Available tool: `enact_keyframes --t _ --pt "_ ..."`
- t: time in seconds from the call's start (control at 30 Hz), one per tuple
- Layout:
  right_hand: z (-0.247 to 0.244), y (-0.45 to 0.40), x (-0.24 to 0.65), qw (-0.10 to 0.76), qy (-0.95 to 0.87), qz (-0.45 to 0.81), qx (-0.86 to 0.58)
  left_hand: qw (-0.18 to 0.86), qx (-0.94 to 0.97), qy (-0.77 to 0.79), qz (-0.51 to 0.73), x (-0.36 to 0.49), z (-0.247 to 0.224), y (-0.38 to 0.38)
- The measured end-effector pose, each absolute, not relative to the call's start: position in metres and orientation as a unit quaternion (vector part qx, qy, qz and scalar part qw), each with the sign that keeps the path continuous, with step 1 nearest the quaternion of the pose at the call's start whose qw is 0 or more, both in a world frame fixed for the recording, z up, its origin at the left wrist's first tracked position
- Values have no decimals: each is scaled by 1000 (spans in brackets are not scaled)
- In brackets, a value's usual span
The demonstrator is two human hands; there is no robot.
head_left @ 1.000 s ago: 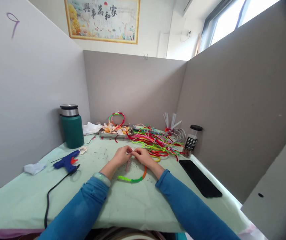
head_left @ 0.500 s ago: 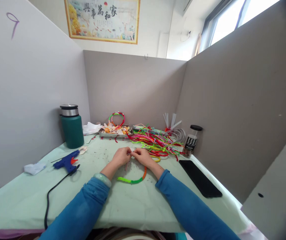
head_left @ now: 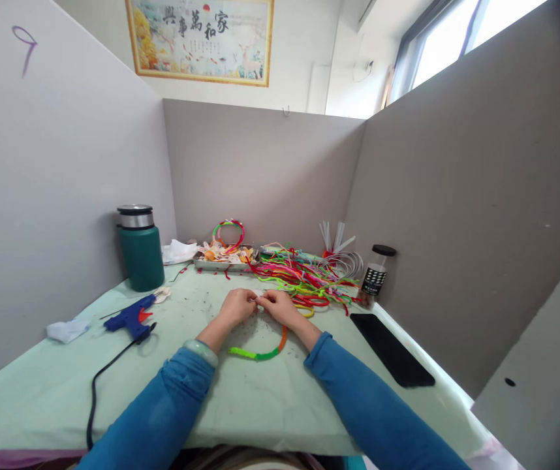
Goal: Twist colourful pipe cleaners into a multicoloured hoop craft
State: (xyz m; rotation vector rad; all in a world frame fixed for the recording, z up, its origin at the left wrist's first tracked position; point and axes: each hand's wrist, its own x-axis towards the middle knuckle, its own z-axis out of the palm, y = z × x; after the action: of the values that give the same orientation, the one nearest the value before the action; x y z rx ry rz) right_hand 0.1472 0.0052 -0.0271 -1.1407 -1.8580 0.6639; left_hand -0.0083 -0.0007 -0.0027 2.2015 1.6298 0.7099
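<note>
My left hand [head_left: 239, 304] and my right hand [head_left: 279, 305] meet fingertip to fingertip over the middle of the table, both closed in a pinch. From under my right hand curves a headband [head_left: 266, 356] wrapped in fuzzy pipe cleaner, orange near the hand, then green and yellow-green towards its free end. Its upper part runs up to my fingers and is mostly covered by them. A bit of pink pipe cleaner shows faintly below my left fingers; the exact point of grip is hidden.
A pile of coloured pipe cleaners [head_left: 304, 271] lies beyond my hands, beside a metal tray [head_left: 226, 265] of small pieces. On the left are a blue glue gun [head_left: 130, 316] with its cord and a green bottle [head_left: 141, 258]. A black phone-like slab [head_left: 391, 349] and a jar [head_left: 376, 277] stand right.
The pink strand that hung below my left hand has drawn up closer to the fingers. Both hands and the headband stay almost in the same place.
</note>
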Motion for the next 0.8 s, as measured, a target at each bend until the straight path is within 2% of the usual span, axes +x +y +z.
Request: enact_keyframes --t 0.27,0.47,0.57,0.7,0.8 --pt "-29 7 148 420 -740 270 -451 119 777 547 287 -9 -3 0" --pt "-25 2 147 430 -739 277 -438 143 775 533 308 -8 -1 -1" --pt "-25 2 148 430 -742 279 -433 196 747 539 336 -6 -3 0" --pt "-26 2 148 428 -743 275 -435 327 683 548 356 -5 -9 5" --pt "-26 1 148 425 -745 273 -435 370 657 554 353 -6 -12 8"
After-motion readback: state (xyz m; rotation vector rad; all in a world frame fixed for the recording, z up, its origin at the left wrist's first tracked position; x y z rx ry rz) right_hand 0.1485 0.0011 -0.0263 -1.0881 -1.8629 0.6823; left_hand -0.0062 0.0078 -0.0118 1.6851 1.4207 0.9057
